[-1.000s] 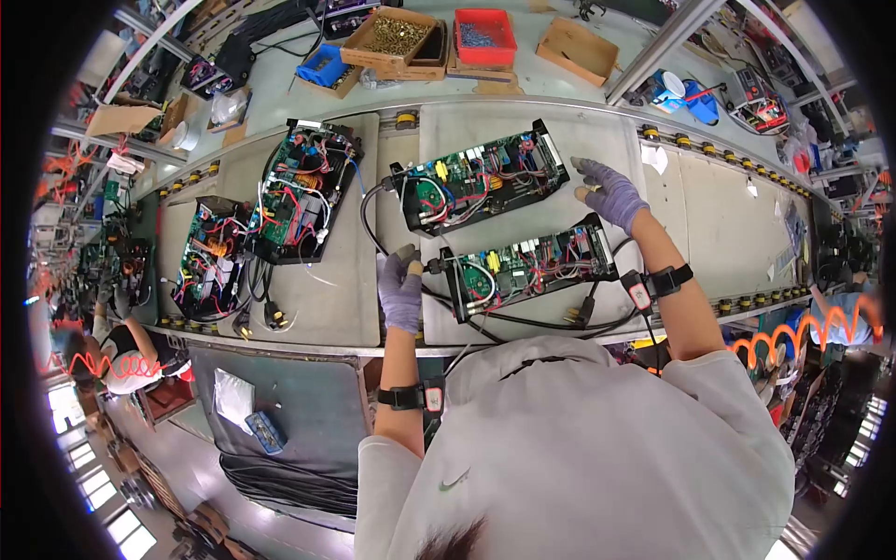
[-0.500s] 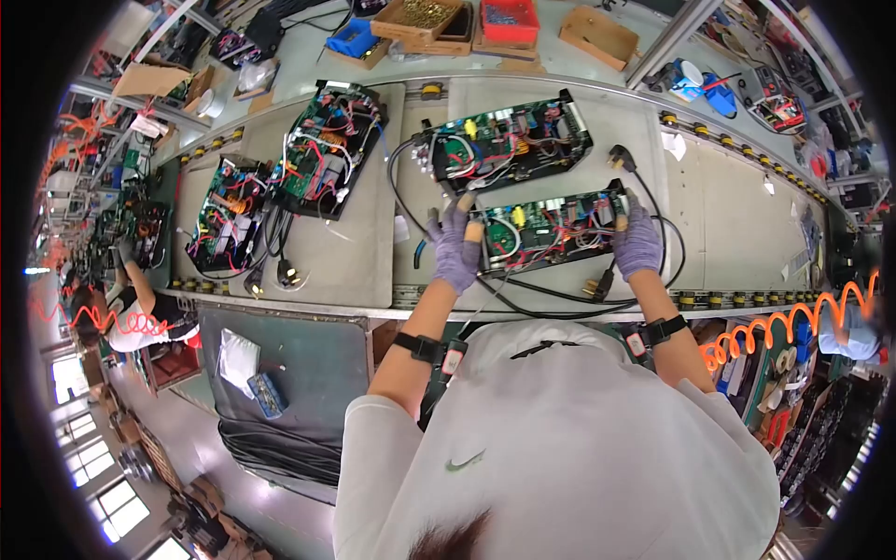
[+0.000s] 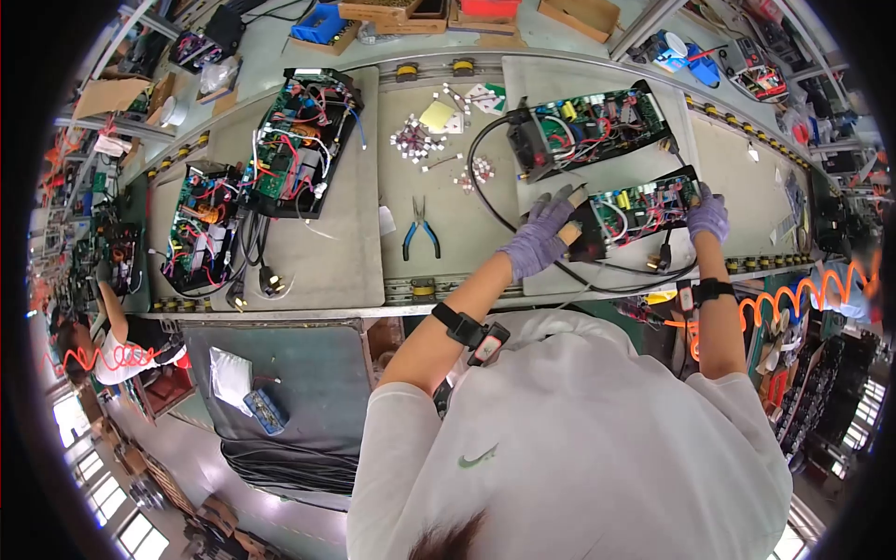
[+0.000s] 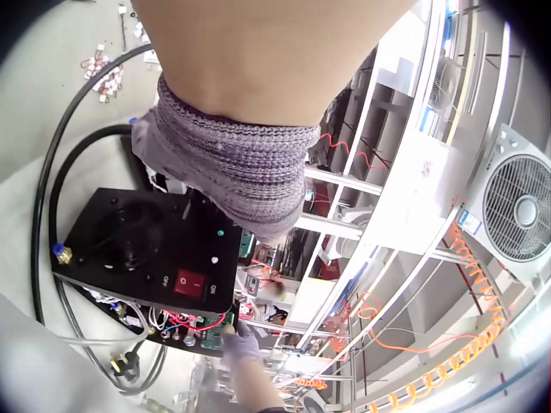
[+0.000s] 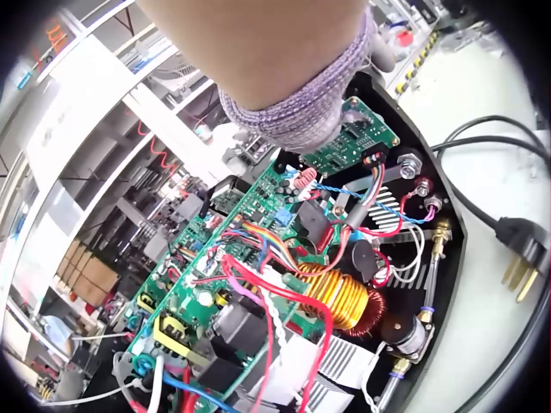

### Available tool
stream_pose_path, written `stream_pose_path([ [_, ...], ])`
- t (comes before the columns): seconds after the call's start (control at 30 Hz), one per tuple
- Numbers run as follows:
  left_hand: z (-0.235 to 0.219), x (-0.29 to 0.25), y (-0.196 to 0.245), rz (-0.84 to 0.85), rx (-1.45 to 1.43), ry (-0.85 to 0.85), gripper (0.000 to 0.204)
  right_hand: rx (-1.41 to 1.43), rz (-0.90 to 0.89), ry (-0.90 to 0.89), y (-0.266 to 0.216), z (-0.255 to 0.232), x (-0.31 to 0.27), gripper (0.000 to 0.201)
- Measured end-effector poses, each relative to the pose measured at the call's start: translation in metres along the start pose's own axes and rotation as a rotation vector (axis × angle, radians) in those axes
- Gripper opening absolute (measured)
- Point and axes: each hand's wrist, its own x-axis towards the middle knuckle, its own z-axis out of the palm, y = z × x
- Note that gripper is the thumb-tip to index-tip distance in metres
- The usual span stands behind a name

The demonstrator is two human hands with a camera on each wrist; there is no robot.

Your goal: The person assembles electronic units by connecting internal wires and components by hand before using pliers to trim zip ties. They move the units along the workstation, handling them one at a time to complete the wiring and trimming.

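Observation:
Both hands wear purple knitted gloves with bare fingertips. The left hand [image 3: 539, 238] grips the left end of the nearer open electronic unit [image 3: 644, 207], a black chassis with green boards and coloured wires. Its end panel [image 4: 151, 249] carries a red power switch [image 4: 189, 282]. At the opposite end, the right hand [image 3: 707, 217] holds the chassis edge, thumb on the inner side. The right wrist view shows the unit's copper coil [image 5: 331, 297] and wiring; the cuff hides most of that hand's fingers. A second open unit [image 3: 597, 131] lies just behind.
Blue-handled pliers [image 3: 420, 231] and loose white connectors [image 3: 415, 140] lie left of the hands. Two more open units [image 3: 303, 140] stand on the left board [image 3: 345, 252]. A black cable with a plug [image 3: 661, 257] loops in front of the nearer unit. Roller rails [image 3: 425, 287] border the line.
The right hand came down from behind onto the nearer unit's right end, and the left took its left end. Both units and their board slid right, uncovering pliers and connectors.

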Motion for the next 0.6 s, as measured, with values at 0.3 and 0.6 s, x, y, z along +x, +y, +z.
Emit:
stream_pose_path([
  [0.3, -0.055, -0.103, -0.079, -0.838, 0.460, 0.398, 0.051, -0.051, 0.143, -0.001, 0.096, 0.050, 0.113, 0.046],
  [0.6, -0.071, -0.103, -0.109, -1.310, 0.649, 0.047, 0.090, -0.119, 0.235, -0.008, 0.129, 0.049, 0.155, 0.047],
])
